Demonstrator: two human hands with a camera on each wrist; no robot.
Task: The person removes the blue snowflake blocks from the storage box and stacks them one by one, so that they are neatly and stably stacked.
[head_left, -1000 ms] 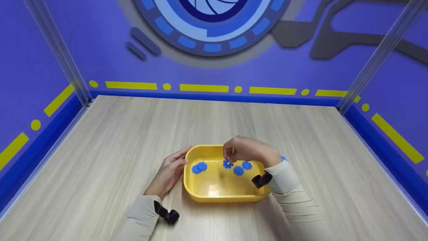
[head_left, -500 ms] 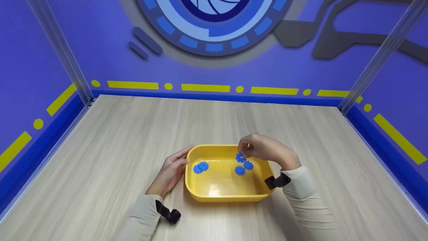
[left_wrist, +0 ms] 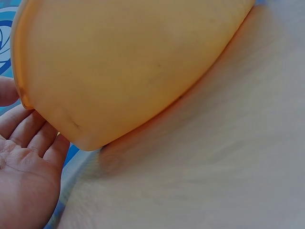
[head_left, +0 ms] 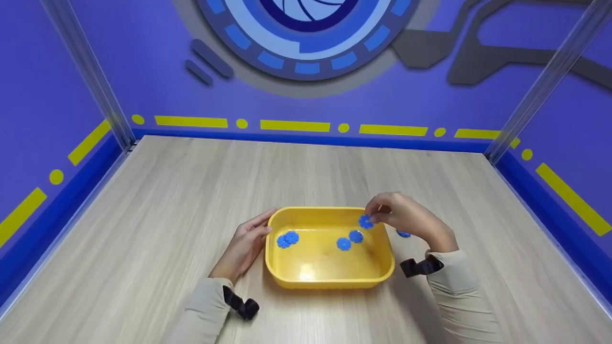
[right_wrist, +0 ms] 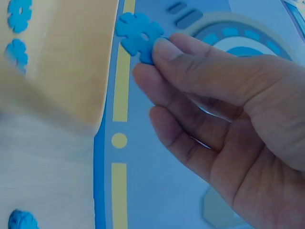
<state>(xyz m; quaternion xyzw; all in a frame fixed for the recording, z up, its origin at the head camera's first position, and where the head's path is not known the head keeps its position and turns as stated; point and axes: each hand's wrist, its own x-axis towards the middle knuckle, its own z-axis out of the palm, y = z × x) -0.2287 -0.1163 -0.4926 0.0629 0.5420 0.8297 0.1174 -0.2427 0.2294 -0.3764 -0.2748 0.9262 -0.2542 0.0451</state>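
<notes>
My left hand [head_left: 242,251] holds the left side of a yellow plastic basin [head_left: 330,283], thumb at the rim and fingers along the outer wall. In the left wrist view the basin's outer wall [left_wrist: 128,71] fills the upper part. My right hand [head_left: 406,217] pinches a blue snowflake-shaped building disc [head_left: 366,221] between thumb and forefinger, above the basin's far right corner. The held disc [right_wrist: 139,36] shows its notched edge in the right wrist view. Inside the basin lie two overlapping blue discs [head_left: 288,239] at left, and a blue disc [head_left: 344,244] beside another blue disc [head_left: 355,236] at right.
On the wooden table [head_left: 220,181], just right of the basin, some blue discs [head_left: 404,234] lie partly hidden by my right hand. A blue patterned panel [head_left: 306,107] stands along the back, with side panels at left and right.
My right hand has moved right with the pinched blue disc, from above the basin's middle to its right rim. The blue discs beyond the rim have come into view. My left hand stays put.
</notes>
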